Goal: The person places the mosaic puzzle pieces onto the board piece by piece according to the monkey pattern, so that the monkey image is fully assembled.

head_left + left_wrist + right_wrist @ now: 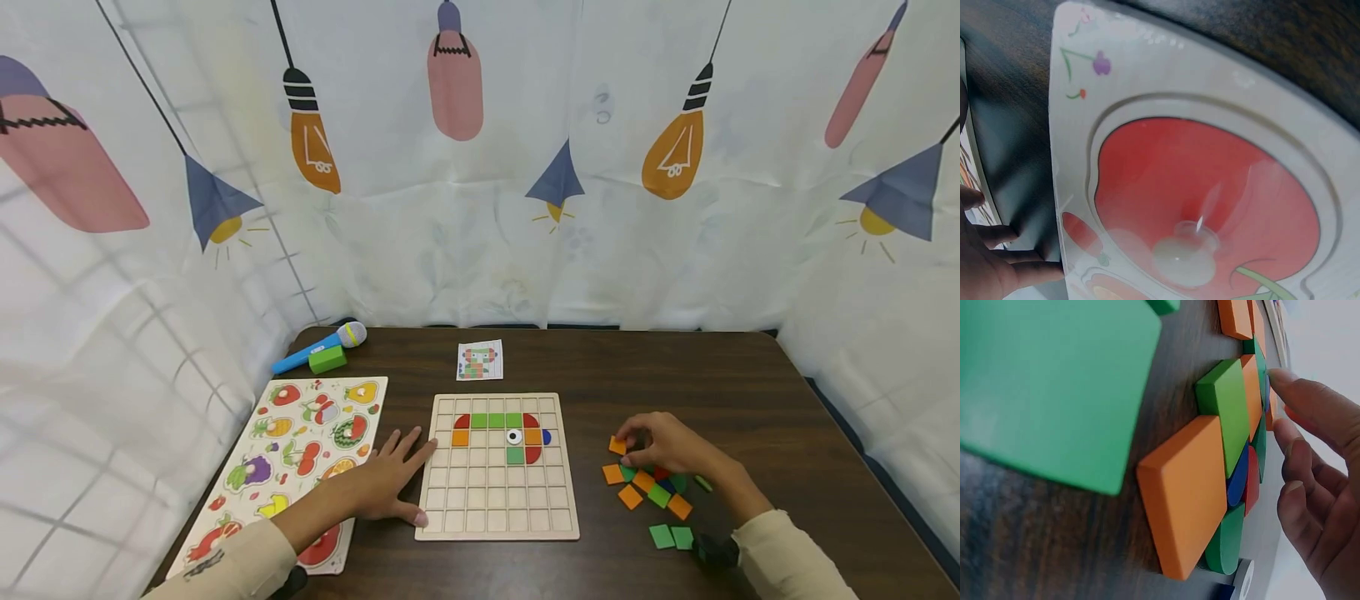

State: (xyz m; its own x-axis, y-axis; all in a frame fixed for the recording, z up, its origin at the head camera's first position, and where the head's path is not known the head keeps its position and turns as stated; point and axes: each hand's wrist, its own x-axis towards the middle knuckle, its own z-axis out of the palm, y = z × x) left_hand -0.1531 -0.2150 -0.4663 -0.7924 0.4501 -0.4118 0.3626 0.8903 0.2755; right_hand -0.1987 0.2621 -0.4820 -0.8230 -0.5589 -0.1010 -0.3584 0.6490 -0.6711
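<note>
A wooden grid board [497,498] lies in front of me. Red, green, orange and blue tiles and a round eye piece [513,436] form a shape in its upper part. My left hand [386,483] rests with spread fingers at the board's left edge, thumb near its lower corner. Over a loose heap of coloured tiles on the right, my right hand [663,442] pinches an orange tile [617,445] between thumb and finger. In the right wrist view, a light green tile [1229,412] and another orange tile [1185,494] lie in the heap, below the right hand [1325,462].
A fruit puzzle board [255,408] lies under the left forearm. Behind it are a toy microphone [318,348] and a green block [327,359]. A pattern card [480,360] sits beyond the grid board. Two green tiles [662,537] lie nearer me. Printed curtains surround the dark table [675,367].
</note>
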